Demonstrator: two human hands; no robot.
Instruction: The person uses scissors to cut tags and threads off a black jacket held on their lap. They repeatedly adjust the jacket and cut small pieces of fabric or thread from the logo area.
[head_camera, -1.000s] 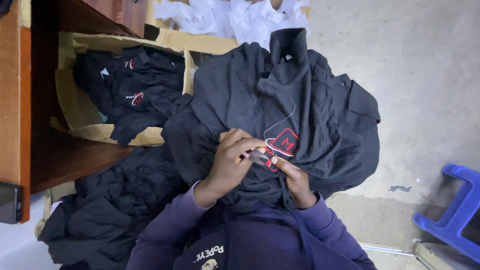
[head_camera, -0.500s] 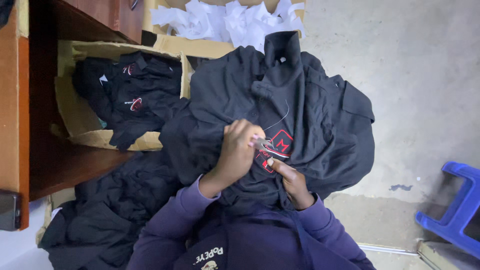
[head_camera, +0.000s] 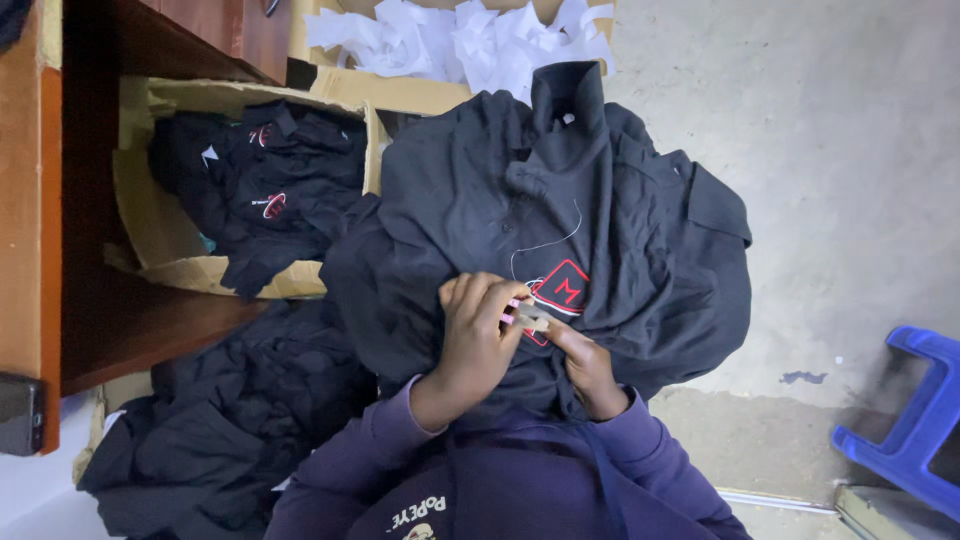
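A person in a purple top looks down at a black shirt (head_camera: 560, 230) draped over their lap, collar pointing away. Both hands meet at its red emblem (head_camera: 562, 290). The left hand (head_camera: 478, 335) is closed, fingers pinching the cloth just beside the emblem; the right hand (head_camera: 585, 362) is closed on a small pale tool (head_camera: 532, 322) — too small to tell what kind.

Against a second ago, the hands have slid a little toward the emblem's edge, and a loose white thread (head_camera: 548, 240) now trails up from it — the work seems to be at the stitching there.

To the left, a cardboard box (head_camera: 140, 200) of more black shirts; a blue stool (head_camera: 910, 420) at right.
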